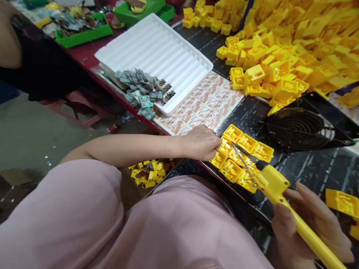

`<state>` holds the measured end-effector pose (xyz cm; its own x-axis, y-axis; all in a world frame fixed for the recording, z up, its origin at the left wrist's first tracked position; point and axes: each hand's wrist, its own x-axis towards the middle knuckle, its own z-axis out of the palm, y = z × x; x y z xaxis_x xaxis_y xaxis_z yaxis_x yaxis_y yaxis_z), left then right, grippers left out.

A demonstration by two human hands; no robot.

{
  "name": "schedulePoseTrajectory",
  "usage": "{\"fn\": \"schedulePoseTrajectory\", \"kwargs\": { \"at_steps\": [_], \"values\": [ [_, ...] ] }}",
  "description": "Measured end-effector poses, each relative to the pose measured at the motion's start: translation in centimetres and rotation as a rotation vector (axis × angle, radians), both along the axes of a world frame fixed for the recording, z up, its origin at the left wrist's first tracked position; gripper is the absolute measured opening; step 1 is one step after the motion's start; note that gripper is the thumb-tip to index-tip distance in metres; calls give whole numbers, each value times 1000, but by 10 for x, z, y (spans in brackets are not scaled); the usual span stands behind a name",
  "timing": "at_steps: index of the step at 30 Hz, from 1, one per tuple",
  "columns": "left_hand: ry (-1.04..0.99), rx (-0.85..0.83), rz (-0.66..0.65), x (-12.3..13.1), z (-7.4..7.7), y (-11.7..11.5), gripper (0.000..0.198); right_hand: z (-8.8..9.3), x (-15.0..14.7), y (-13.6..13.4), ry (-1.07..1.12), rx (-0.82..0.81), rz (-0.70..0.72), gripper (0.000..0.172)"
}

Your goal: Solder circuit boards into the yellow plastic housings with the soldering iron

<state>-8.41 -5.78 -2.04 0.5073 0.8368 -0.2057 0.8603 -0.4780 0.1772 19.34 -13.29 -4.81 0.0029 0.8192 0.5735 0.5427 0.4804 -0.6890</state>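
Observation:
My right hand (305, 224) is wrapped around a yellow soldering iron (276, 183) with a solder feed on its front. The iron's metal tip points down and left, over a block of small open yellow plastic housings (246, 144) set side by side in rows at the table edge. At the left side of this block, my left hand (202, 142) is closed with its knuckles up and its fingertips against the housings. What its fingers pinch, if anything, is hidden.
A white foam tray (157, 48) carries a pile of small circuit boards (143, 87). Many loose yellow housings (280, 67) heap up at the back right, near a black fan (300, 127). Below the table edge sits a box of yellow parts (151, 173). A person's arm (11, 37) shows at left.

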Motion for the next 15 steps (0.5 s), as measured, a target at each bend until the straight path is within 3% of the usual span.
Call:
{"fn": "schedulePoseTrajectory", "kwargs": {
  "at_steps": [4, 8, 9, 10, 12, 15],
  "values": [
    [-20, 41, 66, -19, 20, 3, 28, -4, -2, 9, -110, 64, -30, 48],
    [308, 211, 435, -90, 59, 25, 40, -12, 6, 26, -82, 173, -73, 43],
    [387, 256, 472, -112, 65, 31, 38, -14, 8, 30, -67, 224, -78, 40],
    [434, 310, 519, -132, 69, 35, 35, -15, 9, 33, -67, 265, -76, 38],
    [492, 242, 608, -161, 71, 40, 41, -15, 10, 38, -99, 296, -67, 35],
    [432, 234, 611, -174, 64, 35, 41, -11, 4, 42, -144, 291, -78, 32]
  ]
}}
